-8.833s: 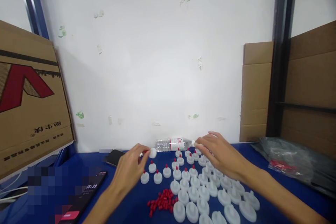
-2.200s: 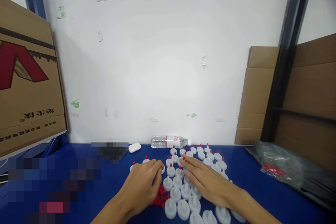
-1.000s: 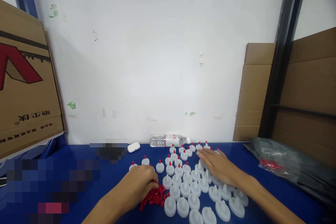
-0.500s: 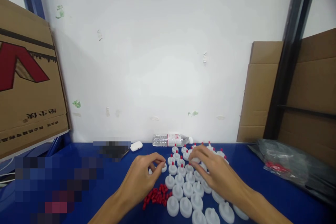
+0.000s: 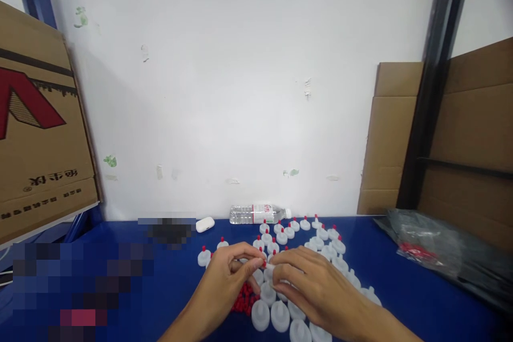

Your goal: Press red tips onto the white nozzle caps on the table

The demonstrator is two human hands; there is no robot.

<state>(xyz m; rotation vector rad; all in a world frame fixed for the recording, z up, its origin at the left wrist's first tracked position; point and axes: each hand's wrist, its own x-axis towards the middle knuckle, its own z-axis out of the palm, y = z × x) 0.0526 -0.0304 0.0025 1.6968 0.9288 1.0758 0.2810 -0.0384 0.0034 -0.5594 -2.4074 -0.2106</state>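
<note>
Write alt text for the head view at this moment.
The left hand pinches a red cap at the tip of a white piece in the right hand. Around them on a blue table stand similar white pieces, many red-tipped, beside loose red caps; a clear bottle lies behind.

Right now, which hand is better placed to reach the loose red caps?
Left, I judge: the left hand is nearer the loose red caps, partly covering them in this view, while the right hand is farther off, by the white pieces.
</note>
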